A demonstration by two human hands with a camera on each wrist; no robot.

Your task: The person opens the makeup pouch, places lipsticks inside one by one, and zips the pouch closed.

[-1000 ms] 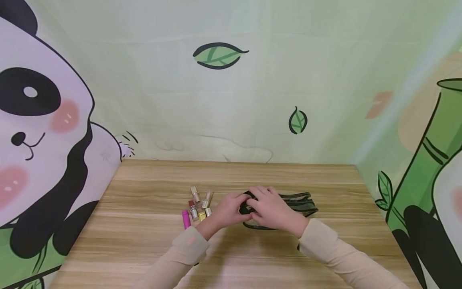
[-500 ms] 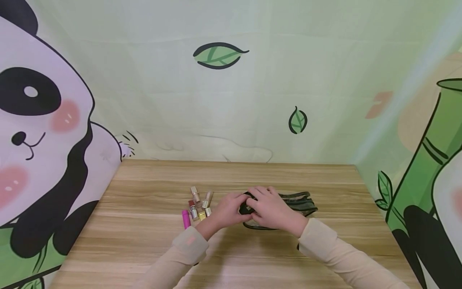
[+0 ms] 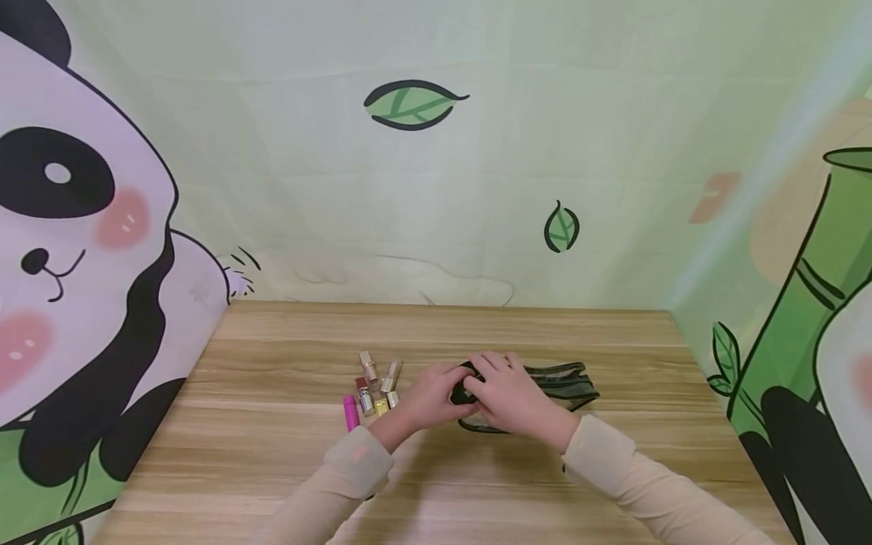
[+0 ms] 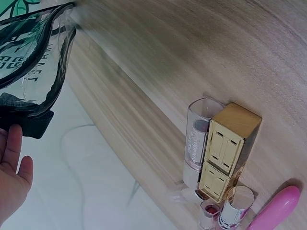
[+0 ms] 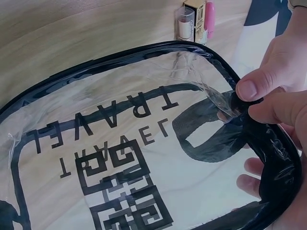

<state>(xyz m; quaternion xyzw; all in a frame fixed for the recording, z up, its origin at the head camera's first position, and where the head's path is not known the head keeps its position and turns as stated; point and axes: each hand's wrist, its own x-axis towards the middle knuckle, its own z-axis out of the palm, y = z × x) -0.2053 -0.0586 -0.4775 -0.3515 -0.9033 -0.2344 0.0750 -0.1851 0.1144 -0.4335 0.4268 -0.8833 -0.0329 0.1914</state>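
Observation:
A clear travel pouch (image 3: 565, 381) with black trim stands on the wooden table, partly hidden behind my hands in the head view. At its left end my left hand (image 3: 436, 395) pinches the black edge, its thumb in front in the right wrist view. Right beside it, my right hand (image 3: 514, 401) grips the same end, with thumb on the rim and fingertips showing through the clear plastic. Printed lettering and a square pattern mark the pouch (image 5: 129, 129). In the left wrist view, fingers of the left hand (image 4: 14, 177) touch a black tab; its thumb is out of sight there.
Left of the hands lies a cluster of lipsticks, among them a gold one (image 4: 223, 148), a clear-capped tube (image 4: 196, 136) and a bright pink tube (image 3: 350, 412). The wooden table (image 3: 272, 469) ends at a printed cloth backdrop (image 3: 306, 189).

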